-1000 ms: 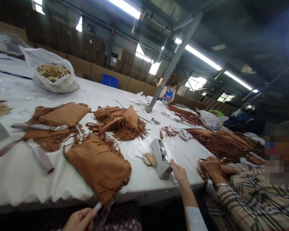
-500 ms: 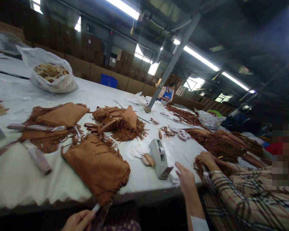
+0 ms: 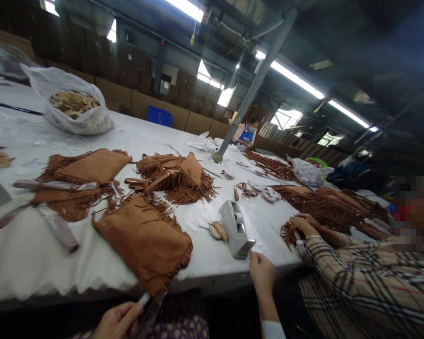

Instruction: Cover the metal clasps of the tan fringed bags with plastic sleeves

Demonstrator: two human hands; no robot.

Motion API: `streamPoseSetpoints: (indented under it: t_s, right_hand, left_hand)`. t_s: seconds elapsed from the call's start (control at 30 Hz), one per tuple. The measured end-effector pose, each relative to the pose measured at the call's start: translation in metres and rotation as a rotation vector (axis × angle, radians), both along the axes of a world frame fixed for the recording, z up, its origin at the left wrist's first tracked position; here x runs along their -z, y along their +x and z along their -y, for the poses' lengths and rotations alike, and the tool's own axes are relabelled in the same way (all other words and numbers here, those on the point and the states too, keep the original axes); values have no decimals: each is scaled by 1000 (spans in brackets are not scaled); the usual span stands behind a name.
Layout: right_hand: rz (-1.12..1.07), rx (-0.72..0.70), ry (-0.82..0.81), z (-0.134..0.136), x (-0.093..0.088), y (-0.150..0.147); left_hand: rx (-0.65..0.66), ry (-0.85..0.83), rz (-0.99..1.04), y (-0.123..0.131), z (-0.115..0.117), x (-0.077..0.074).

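My left hand (image 3: 118, 320), at the bottom, is closed on a plastic-wrapped strap (image 3: 144, 300) at the lower corner of a brown suede fringed bag (image 3: 144, 238). That bag lies on the table with its corner over the front edge. At the front of a grey tape dispenser (image 3: 236, 230), my right hand (image 3: 262, 270) pinches the tape end close to the cutting edge. The tape itself is barely visible between the fingertips. White paper pieces (image 3: 201, 216) and a small tan oval item (image 3: 218, 231) lie left of the dispenser.
More fringed bags (image 3: 92, 167) with wrapped straps lie left and centre. A plastic sack (image 3: 77, 110) of tan pieces stands at the back left. At right, a co-worker in a plaid sleeve (image 3: 332, 254) handles brown fringe. A grey post (image 3: 254, 84) rises beyond the white table (image 3: 144, 129).
My right hand has moved left to the front of the tape dispenser, and its spread fingers have closed into a pinch. The left hand stays on the strap, shifted slightly.
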State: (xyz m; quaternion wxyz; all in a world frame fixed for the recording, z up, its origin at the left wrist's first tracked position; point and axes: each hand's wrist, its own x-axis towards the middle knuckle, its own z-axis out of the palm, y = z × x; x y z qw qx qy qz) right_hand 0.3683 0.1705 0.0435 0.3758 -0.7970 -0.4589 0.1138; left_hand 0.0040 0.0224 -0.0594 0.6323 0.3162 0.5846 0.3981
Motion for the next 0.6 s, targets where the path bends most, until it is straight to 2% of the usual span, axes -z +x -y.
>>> streamPoseSetpoints:
  t_s: [0.1, 0.2, 0.27, 0.37, 0.43, 0.5, 0.6]
  right_hand:
    - [38, 37, -96, 14, 10, -3]
    - [-10, 4, -177, 36, 20, -26]
    - [-153, -179, -219, 55, 21, -58]
    - [-422, -606, -298, 86, 13, -123]
    - [-564, -801, -348, 102, 7, -166]
    - [-655, -906, -392, 111, 8, -199]
    - [-674, -929, -398, 113, 21, -228]
  left_hand:
    - [-48, -7, -2, 2, 2, -13]
    - [-95, 25, -21, 4, 1, -25]
    - [-124, 50, -56, 4, -1, -28]
    - [-140, 118, -189, 4, -1, -28]
    - [-132, 207, -297, 4, 1, -30]
    - [-118, 279, -376, 2, 4, -32]
    - [-99, 317, -433, -1, 7, -35]
